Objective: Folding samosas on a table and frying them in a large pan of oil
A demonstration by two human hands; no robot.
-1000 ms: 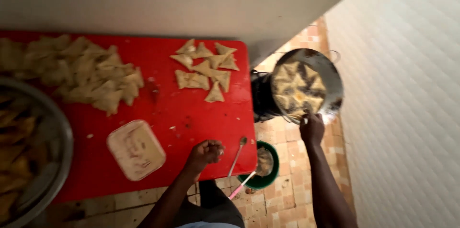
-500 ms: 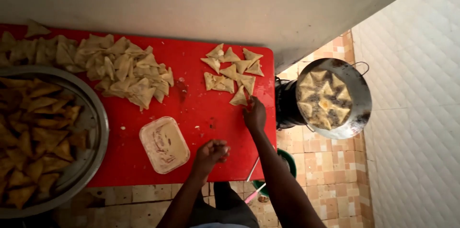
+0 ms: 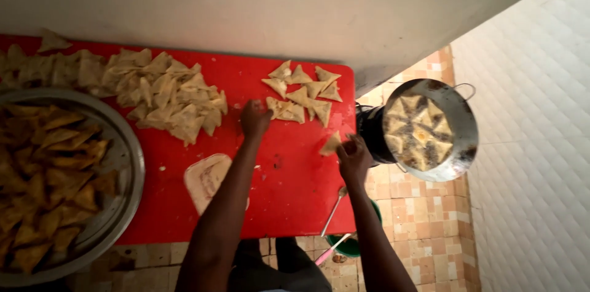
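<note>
A red table (image 3: pixel 289 194) carries a small group of raw triangular pastries (image 3: pixel 304 92) near its right end. My left hand (image 3: pixel 254 117) reaches to the left edge of that group, fingers down on a pastry there. My right hand (image 3: pixel 353 157) is near the table's right edge, holding one raw pastry (image 3: pixel 332 143). Just right of the table a metal frying pan (image 3: pixel 458 123) on a dark stove holds several pastries in oil.
A large heap of raw pastries (image 3: pixel 141 86) covers the table's back left. A big metal bowl (image 3: pixel 123 163) of browned fried pastries sits at the left. A pale oval dish (image 3: pixel 206 178) lies under my left arm. A spoon (image 3: pixel 334 209) and green bowl (image 3: pixel 350 246) sit below the table edge.
My left hand moved from the table's front edge up to the pastry group. My right hand left the group with one pastry and moved toward the pan.
</note>
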